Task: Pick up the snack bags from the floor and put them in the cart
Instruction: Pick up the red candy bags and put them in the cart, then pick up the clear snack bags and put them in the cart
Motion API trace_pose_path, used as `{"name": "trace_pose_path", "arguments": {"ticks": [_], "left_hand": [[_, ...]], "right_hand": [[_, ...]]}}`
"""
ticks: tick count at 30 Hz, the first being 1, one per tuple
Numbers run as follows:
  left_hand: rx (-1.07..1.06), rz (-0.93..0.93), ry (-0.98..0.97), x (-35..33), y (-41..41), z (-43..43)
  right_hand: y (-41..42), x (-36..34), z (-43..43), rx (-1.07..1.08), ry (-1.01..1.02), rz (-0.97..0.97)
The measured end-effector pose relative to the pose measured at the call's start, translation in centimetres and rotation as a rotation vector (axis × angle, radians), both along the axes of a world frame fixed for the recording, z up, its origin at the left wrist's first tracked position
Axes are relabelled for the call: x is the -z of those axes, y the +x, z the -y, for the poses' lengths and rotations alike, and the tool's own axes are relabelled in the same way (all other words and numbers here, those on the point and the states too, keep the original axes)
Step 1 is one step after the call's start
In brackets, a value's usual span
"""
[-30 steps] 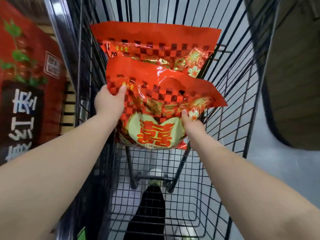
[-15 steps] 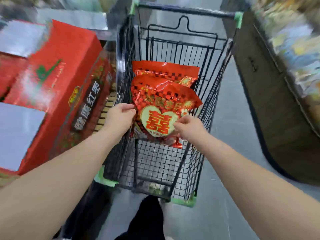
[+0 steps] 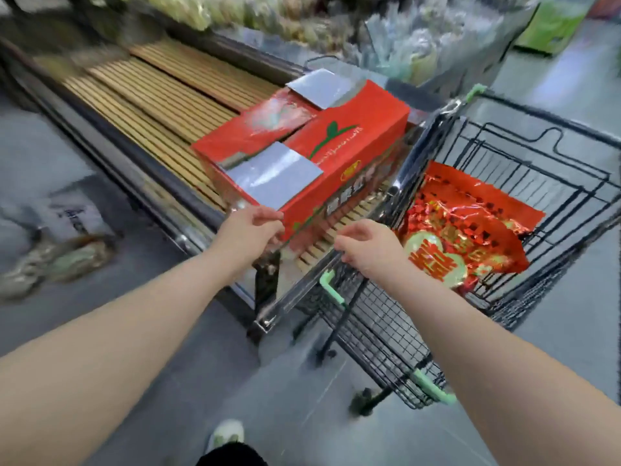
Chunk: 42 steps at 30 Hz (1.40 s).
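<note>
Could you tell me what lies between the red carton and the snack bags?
Head view: the cart's wire side wall stands between red carton and snack bags.

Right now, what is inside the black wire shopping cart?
Two red foil snack bags lie inside the black wire shopping cart, one partly covering the other. Whatever lies beneath them is hidden from view.

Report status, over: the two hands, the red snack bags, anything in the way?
Left hand and right hand empty, fingers loose. Shiny red foil snack bags lie inside black wire cart. Red cardboard box close beside cart.
</note>
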State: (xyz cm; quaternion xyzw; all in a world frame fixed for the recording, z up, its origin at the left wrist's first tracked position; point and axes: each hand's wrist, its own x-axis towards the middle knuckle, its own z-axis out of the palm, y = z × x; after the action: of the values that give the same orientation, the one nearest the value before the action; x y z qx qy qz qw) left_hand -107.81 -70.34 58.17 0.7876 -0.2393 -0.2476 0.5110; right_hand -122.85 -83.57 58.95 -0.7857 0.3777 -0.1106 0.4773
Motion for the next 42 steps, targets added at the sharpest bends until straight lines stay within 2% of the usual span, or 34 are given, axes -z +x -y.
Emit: {"name": "trace_pose_path", "arguments": {"ticks": [8, 13, 19, 25, 32, 42], "left_hand": [[-0.332, -0.022, -0.009, 0.6, 13.4, -20.4], [-0.502, 0.003, 0.062, 1.6, 22.6, -34.1], [-0.664, 0.020, 0.080, 2.8, 31.4, -46.2], [-0.748, -0.010, 0.066, 3.9, 38.2, -50.8], [-0.869, -0.046, 0.061, 5.7, 49.1, -52.2], [-0.987, -0.086, 0.040, 5.0, 70.1, -53.1]], "right_hand": [[19.2, 0.6, -15.5, -0.316, 0.035, 0.045], [31.4, 1.7, -27.4, -0.463, 0.127, 0.051], [41.9, 3.1, -38.4, -0.606, 0.139, 0.036], [50.5, 4.7, -41.3, -0.651, 0.095, -0.034], [64.7, 7.3, -42.3, -0.723, 0.078, -0.088], [88.4, 6.2, -44.4, -0.838, 0.002, -0.157]]}}
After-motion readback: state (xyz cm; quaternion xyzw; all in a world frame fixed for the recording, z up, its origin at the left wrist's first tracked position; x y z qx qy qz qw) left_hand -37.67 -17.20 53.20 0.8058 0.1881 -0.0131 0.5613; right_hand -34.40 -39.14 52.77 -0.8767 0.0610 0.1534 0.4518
